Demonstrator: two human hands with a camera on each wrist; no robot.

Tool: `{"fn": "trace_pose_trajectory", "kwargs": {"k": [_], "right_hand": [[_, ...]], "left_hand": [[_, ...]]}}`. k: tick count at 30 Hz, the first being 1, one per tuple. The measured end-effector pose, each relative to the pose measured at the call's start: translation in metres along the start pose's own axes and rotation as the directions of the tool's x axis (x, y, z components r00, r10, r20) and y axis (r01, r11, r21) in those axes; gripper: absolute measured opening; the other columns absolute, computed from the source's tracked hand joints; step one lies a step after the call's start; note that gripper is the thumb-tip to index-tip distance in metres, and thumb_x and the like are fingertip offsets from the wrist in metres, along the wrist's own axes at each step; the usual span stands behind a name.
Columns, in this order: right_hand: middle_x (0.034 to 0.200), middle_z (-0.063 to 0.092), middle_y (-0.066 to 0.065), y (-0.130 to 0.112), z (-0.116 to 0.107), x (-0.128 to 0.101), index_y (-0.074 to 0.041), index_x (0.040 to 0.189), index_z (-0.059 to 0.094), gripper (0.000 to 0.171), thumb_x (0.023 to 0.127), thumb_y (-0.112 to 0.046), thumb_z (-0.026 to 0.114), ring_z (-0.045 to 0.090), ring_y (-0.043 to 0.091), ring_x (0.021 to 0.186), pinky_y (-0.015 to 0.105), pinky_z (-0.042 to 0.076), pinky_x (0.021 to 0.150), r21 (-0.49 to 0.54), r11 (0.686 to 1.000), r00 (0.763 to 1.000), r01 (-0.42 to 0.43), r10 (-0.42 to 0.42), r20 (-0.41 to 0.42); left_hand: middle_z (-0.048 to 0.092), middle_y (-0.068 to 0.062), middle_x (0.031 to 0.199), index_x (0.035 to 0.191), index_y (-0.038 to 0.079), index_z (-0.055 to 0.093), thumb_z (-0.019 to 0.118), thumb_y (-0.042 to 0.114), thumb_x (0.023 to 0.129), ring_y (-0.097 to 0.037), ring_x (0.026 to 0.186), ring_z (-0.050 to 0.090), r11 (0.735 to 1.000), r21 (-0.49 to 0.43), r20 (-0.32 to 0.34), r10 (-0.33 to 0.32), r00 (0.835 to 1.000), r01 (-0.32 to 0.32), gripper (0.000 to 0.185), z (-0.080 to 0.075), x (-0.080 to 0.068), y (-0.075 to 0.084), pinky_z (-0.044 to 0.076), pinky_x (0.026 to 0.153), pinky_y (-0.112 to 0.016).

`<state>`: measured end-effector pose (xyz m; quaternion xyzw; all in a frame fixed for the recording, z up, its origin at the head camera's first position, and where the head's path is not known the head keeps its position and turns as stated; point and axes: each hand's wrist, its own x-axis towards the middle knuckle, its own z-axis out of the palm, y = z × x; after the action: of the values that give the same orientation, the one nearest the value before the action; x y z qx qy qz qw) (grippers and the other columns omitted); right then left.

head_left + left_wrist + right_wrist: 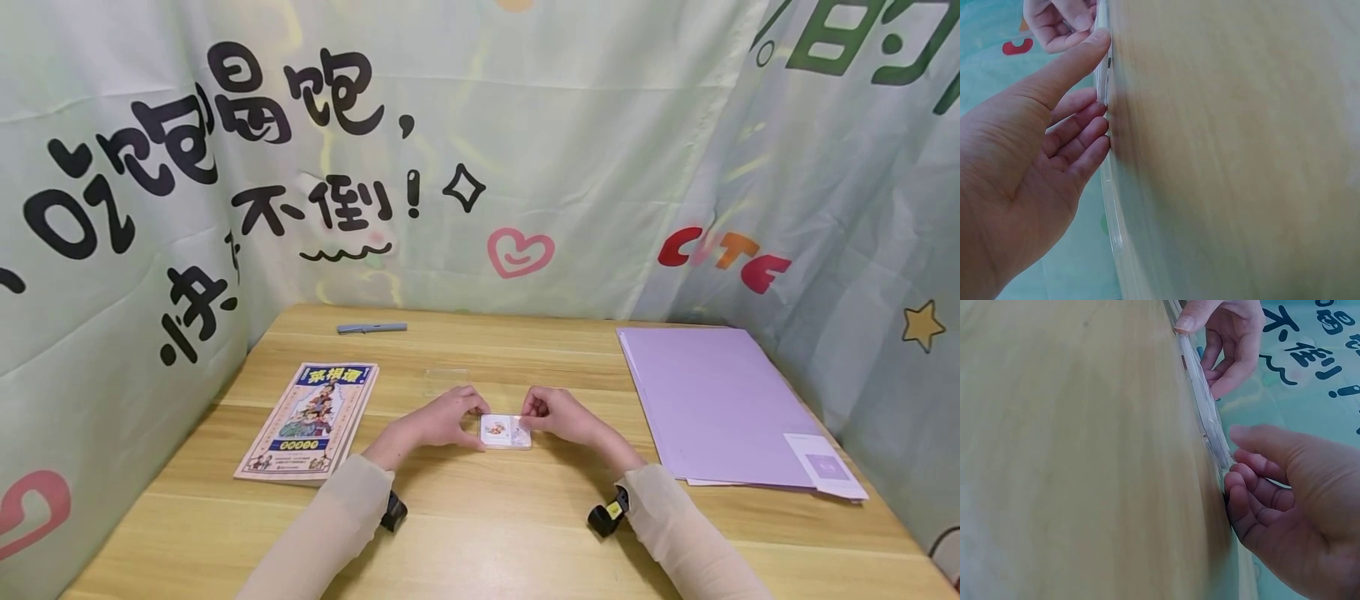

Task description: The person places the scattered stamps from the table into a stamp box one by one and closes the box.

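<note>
Flat on the table [480,533], small card case [506,432] pinched between left hand [438,421] and right hand [558,414].

Illumination is bright, even and diffuse, with no single source in view. Shadows are soft and short: a faint one lies under the hands [495,421] and sleeves on the counter [480,517]. A mild sheen shows on the purple folder [712,404]; no harsh glare. The head view is sharp at centre, and its wide lens bows the backdrop [525,150] and the counter edges outward. Both wrist views are soft: the counter surface [1241,156] smears into streaks, and in the right wrist view the near fingers [1254,494] are out of focus.
</note>
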<state>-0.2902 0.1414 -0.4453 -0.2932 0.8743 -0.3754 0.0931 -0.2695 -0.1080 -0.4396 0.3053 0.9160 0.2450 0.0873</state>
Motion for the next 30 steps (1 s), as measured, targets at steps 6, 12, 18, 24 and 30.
{"fn": "trace_pose_trajectory", "kwargs": {"k": [6, 12, 18, 24, 30], "right_hand": [[0.084, 0.063, 0.005, 0.002, -0.001, 0.000, -0.006, 0.090, 0.062, 0.008, 0.091, -0.011, 0.067, 0.053, 0.008, 0.075, 0.018, 0.046, 0.068, 0.000, 1.000, 1.000, 0.018, -0.018, -0.015], [0.087, 0.065, 0.006, 0.003, -0.003, 0.001, -0.004, 0.096, 0.063, 0.010, 0.091, -0.012, 0.067, 0.057, 0.009, 0.079, 0.020, 0.049, 0.071, -0.010, 1.000, 0.997, 0.029, -0.030, -0.075], [0.105, 0.067, 0.014, -0.004, -0.004, 0.005, 0.003, 0.116, 0.062, 0.034, 0.090, -0.018, 0.069, 0.064, 0.022, 0.097, 0.036, 0.055, 0.089, -0.046, 0.999, 0.992, 0.023, -0.029, -0.127], [0.123, 0.062, 0.016, -0.015, -0.005, 0.012, 0.001, 0.127, 0.057, 0.048, 0.089, -0.024, 0.071, 0.060, 0.032, 0.113, 0.046, 0.050, 0.100, -0.083, 0.996, 0.987, 0.013, -0.026, -0.158], [0.124, 0.061, 0.019, -0.021, -0.003, 0.023, 0.004, 0.129, 0.056, 0.052, 0.088, -0.023, 0.073, 0.059, 0.035, 0.114, 0.047, 0.051, 0.098, -0.173, 0.983, 0.984, 0.068, -0.095, -0.151]], "left_hand": [[0.058, -0.003, 0.117, 0.121, 0.007, 0.063, 0.082, 0.031, 0.079, -0.017, 0.107, 0.053, 1.000, -0.001, -0.006, 0.008, 1.000, -0.008, 0.052, 0.000, 0.000, 0.000, 0.046, 0.101, -0.038], [0.058, -0.005, 0.118, 0.121, 0.007, 0.062, 0.082, 0.030, 0.079, -0.018, 0.108, 0.053, 1.000, -0.006, -0.003, 0.018, 1.000, -0.018, 0.052, -0.002, -0.001, 0.002, 0.046, 0.101, -0.038], [0.056, -0.006, 0.125, 0.128, 0.005, 0.058, 0.080, 0.031, 0.081, -0.022, 0.117, 0.055, 1.000, -0.006, -0.035, 0.022, 0.999, -0.023, 0.058, -0.002, -0.003, 0.002, 0.046, 0.106, -0.039], [0.052, -0.011, 0.134, 0.137, 0.003, 0.051, 0.077, 0.025, 0.084, -0.029, 0.126, 0.053, 0.999, 0.022, -0.214, -0.023, 0.977, 0.029, 0.062, -0.012, -0.004, -0.001, 0.044, 0.109, -0.043], [0.050, -0.013, 0.136, 0.139, 0.002, 0.047, 0.078, 0.025, 0.083, -0.030, 0.130, 0.048, 0.986, 0.025, -0.344, -0.148, 0.927, 0.166, 0.068, -0.022, -0.008, -0.013, 0.043, 0.110, -0.042]]}}
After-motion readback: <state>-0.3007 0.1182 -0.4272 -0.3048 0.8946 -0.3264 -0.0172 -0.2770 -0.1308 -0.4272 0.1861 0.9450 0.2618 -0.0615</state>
